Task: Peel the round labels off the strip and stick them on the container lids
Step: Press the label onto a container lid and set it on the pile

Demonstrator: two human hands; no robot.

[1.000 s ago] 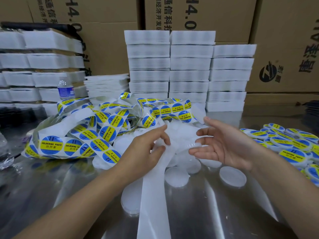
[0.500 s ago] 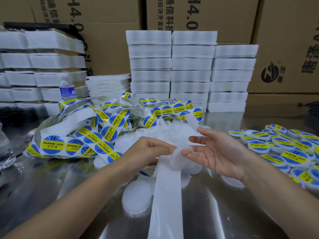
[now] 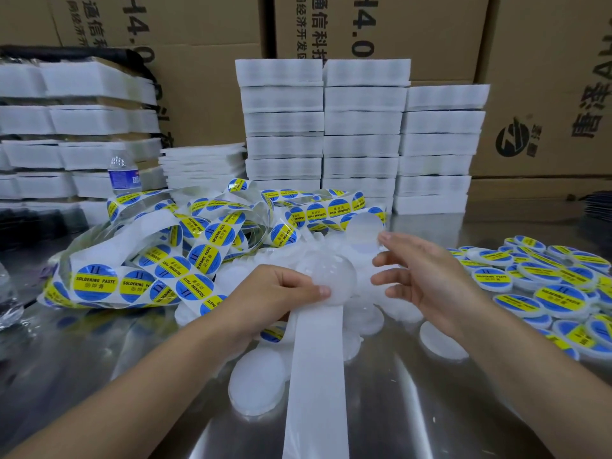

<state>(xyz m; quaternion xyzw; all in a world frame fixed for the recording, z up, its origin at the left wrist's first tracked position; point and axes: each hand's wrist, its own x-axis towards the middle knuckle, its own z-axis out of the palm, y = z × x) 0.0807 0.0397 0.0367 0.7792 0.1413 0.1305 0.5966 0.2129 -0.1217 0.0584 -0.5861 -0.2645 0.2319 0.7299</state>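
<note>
My left hand (image 3: 275, 294) pinches a round white lid (image 3: 328, 279) together with the bare white backing strip (image 3: 318, 376), which hangs down toward me. My right hand (image 3: 427, 279) hovers just right of the lid, fingers spread, holding nothing. A long tangled label strip (image 3: 185, 260) with blue-and-yellow "SOLDERING PASTE" round labels lies heaped at the left and behind my hands. Several plain white lids (image 3: 258, 382) lie on the metal table under my hands. A heap of labelled lids (image 3: 543, 293) sits at the right.
Stacks of white foam trays (image 3: 364, 134) stand behind the work area and at the far left. A water bottle (image 3: 123, 175) stands at the back left. Cardboard boxes (image 3: 546, 84) form the back wall. The steel tabletop (image 3: 430, 409) reflects light.
My left hand has closed over the strip and now holds a white lid on it. My right hand has risen and its fingers have spread away from the lid.
</note>
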